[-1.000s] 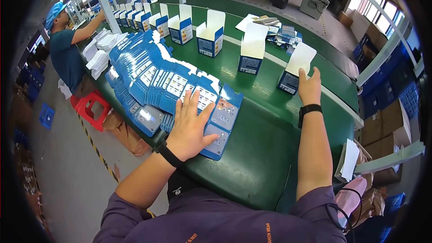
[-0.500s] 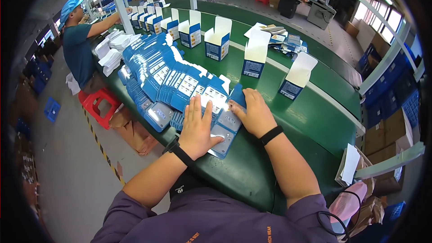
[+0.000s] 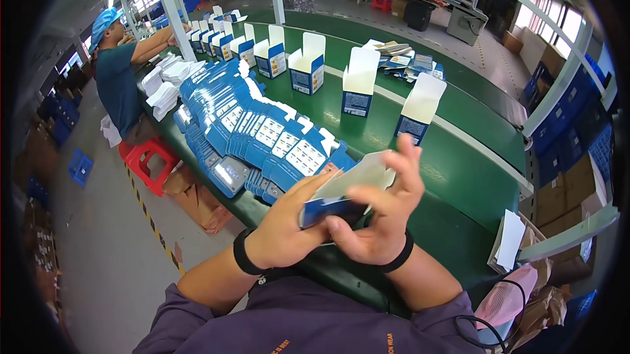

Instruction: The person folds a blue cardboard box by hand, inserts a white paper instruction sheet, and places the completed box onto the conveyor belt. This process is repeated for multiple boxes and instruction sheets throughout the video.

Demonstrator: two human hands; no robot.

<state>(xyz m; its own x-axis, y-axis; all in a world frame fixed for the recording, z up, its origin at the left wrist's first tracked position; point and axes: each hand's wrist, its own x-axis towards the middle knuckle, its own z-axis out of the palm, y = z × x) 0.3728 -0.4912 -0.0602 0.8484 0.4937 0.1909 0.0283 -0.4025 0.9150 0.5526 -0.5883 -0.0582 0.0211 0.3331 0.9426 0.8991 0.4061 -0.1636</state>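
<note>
My left hand (image 3: pixel 282 229) is closed round a partly unfolded blue-and-white carton (image 3: pixel 321 211), held tilted above the near table edge. The carton's white inside and raised flap (image 3: pixel 361 175) face up. At its right end is my right hand (image 3: pixel 387 213), fingers spread, with the thumb by the lower side and the index finger over the opening. Whether the right fingertips press on the carton is hard to tell. Just beyond lies a long fanned pile of flat blue cartons (image 3: pixel 269 147). Several erected cartons (image 3: pixel 306 72) with white lids up stand in a row behind it.
The green table (image 3: pixel 446 223) carries white folded papers (image 3: pixel 172 72) on its left and a heap of flat packaging (image 3: pixel 407 62) at the back. A co-worker (image 3: pixel 117 78) in a blue cap reaches over the far left. Beside the table stands a red stool (image 3: pixel 151 160).
Both hands have come off the flat pile toward me. A carton is now in my left hand, opened out of its flat form, and my right hand has lifted beside it.
</note>
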